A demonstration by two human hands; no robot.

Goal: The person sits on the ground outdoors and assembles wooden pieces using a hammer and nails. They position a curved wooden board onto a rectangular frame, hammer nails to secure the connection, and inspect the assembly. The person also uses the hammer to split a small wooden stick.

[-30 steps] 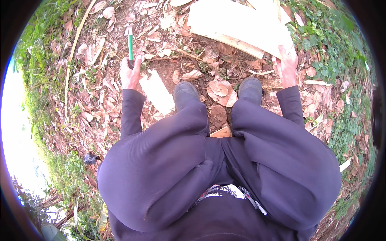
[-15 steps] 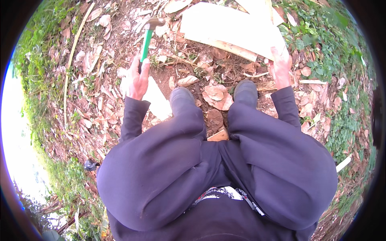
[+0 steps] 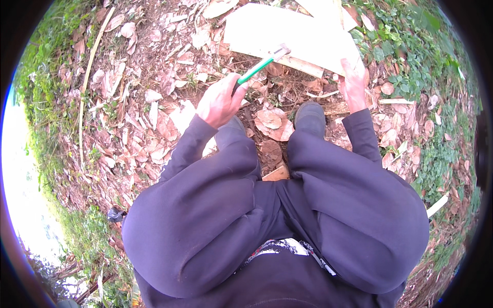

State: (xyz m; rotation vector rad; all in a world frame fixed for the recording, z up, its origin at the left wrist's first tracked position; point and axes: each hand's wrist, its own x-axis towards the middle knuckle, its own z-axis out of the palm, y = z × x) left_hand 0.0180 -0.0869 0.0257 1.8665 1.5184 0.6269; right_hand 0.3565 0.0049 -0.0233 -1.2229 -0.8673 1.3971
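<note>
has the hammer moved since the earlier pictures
Yes: the hammer has swung rightward; its head, earlier left of the left shoe, is now to the right of it.

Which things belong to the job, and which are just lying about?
Likely job:
green-handled hammer in left hand
pale board at right hand
wooden strip along board's edge

Apparently lying about:
dry leaves
long thin strip, far left
dark crumpled thing, left

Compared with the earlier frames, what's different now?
The left hand has swung the green-handled hammer rightward, from over the leaf litter to the near edge of the white board; whether its head touches is unclear. Nothing was newly grasped or let go. The right hand still holds the board's near right corner, and the boots stay planted.
</note>
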